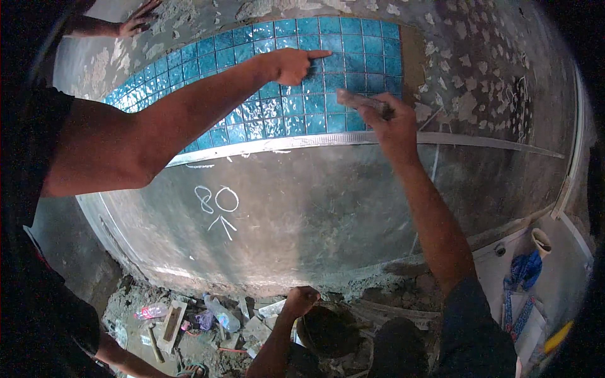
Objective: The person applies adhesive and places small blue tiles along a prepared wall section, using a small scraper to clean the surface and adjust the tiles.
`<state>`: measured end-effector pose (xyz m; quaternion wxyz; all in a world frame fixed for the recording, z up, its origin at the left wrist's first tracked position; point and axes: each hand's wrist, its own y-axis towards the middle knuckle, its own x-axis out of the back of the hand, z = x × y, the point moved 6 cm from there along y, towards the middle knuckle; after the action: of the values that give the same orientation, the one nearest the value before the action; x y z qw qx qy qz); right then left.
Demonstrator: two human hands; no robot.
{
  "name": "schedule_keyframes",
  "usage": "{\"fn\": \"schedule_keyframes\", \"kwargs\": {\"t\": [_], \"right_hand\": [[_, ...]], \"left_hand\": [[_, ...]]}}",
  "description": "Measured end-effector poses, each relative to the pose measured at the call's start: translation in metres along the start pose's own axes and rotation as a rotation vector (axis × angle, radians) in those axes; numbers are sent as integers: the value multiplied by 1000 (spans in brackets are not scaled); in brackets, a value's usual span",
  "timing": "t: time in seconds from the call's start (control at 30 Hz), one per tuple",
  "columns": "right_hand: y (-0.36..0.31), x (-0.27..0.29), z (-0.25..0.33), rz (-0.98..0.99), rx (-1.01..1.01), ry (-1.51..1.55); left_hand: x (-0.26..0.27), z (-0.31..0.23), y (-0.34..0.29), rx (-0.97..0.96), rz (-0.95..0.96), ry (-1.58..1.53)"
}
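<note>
My right hand (394,123) is closed around a short, bar-shaped, grey-brown tool (359,101), its kind unclear, held at the lower right part of the blue tiles (271,108). Low in the view, my left hand (304,299) is curled closed beside a dark bucket (328,332); whether anything is in its fingers is hidden. From the left reaches a co-worker's arm (170,129), whose hand (293,65) points an index finger at a tile. Another hand (137,22), not mine, rests spread on the wall at the upper left.
Under the tiles runs a pale straight strip (328,139). White chalk marks (216,200) show on the grey wall below. Rubble, plastic bottles (222,313), a hammer (155,343) and a wooden-backed float (171,324) lie on the floor. A blue cloth (523,269) sits at the right.
</note>
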<state>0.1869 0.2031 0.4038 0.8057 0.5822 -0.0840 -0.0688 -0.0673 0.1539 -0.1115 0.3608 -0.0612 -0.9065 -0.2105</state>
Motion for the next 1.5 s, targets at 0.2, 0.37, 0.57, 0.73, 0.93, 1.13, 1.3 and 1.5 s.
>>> {"fn": "schedule_keyframes", "kwargs": {"t": [0.2, 0.37, 0.57, 0.73, 0.93, 1.13, 1.3, 1.5], "right_hand": [[-26, 1, -17, -49, 12, -85], [50, 14, -2, -78, 153, -257], [144, 7, 26, -148, 431, -396], [173, -14, 15, -122, 486, -440], [163, -50, -3, 33, 283, -366], [155, -80, -2, 80, 584, -289], [158, -87, -5, 54, 661, -383], [153, -92, -6, 115, 627, -460]], "left_hand": [[-4, 19, -18, 74, 3, -88], [-13, 17, -13, 73, 16, -128], [6, -21, 6, 182, 24, -188], [193, -162, 127, -363, -589, 143], [430, -314, 225, -835, -1220, 444], [451, -346, 288, -728, -1234, 391], [427, -344, 301, -450, -1319, 346], [430, -342, 301, -296, -1310, 359]]}}
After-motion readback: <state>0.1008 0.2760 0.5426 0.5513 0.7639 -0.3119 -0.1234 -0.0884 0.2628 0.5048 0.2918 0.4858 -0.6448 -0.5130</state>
